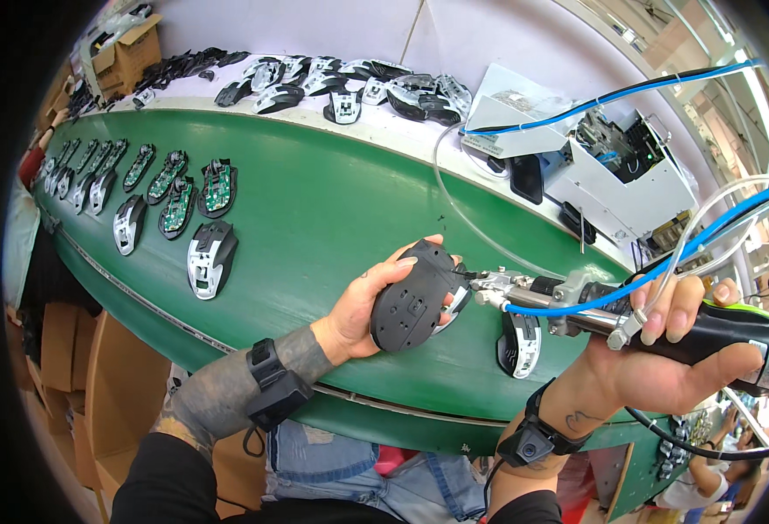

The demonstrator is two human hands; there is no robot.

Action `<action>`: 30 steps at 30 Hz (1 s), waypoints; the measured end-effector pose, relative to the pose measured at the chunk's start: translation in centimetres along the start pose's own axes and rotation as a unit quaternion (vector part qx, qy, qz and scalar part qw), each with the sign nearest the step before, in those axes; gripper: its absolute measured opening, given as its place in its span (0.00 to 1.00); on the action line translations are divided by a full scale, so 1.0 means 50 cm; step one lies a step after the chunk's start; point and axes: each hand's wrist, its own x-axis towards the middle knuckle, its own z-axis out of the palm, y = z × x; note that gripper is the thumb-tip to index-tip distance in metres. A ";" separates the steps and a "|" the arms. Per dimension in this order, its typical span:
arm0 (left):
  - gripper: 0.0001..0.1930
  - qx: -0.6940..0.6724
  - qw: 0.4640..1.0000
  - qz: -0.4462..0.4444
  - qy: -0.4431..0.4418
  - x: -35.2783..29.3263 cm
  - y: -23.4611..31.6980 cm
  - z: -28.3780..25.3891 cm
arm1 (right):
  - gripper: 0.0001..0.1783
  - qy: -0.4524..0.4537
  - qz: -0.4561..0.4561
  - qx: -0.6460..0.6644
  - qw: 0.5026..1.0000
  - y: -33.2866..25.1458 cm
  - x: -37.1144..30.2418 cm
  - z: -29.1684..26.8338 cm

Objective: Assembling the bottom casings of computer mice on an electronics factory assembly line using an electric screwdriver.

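Note:
In my left hand (349, 319) is a black computer mouse (409, 306), its underside turned up, with thumb and fingers around its sides. My right hand (651, 371) is wrapped round the black handle of a powered screwdriver (717, 341). The tool lies nearly level, and its metal nozzle (492, 285) points left at the mouse's upper right edge. Whether the tip touches the mouse I cannot tell. On the green belt below the screwdriver lies a black-and-white mouse (521, 343). A white piece shows partly behind the held mouse.
Several circuit-board bases (218, 188) and mouse shells (212, 258) lie on the green belt (306, 201) at left. More shells (345, 105) pile on the far ledge. A white machine (616, 188) stands far right. A blue hose (690, 253) runs to the screwdriver; cardboard boxes (127, 52) sit far left.

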 end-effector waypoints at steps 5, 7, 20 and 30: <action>0.26 0.027 0.999 0.007 0.024 -0.001 0.006 0.001 | 0.35 0.007 -0.006 0.010 1.000 0.008 0.000 0.008; 0.26 0.075 0.996 0.018 0.042 0.005 0.006 0.000 | 0.35 0.017 -0.016 -0.004 1.000 -0.004 0.005 0.002; 0.26 0.005 0.995 -0.059 0.076 0.004 -0.003 -0.016 | 0.34 0.011 0.013 0.046 0.999 0.005 0.003 0.010; 0.28 0.012 0.995 -0.092 0.042 -0.005 0.003 0.002 | 0.34 -0.015 0.025 0.058 0.998 0.000 0.005 0.018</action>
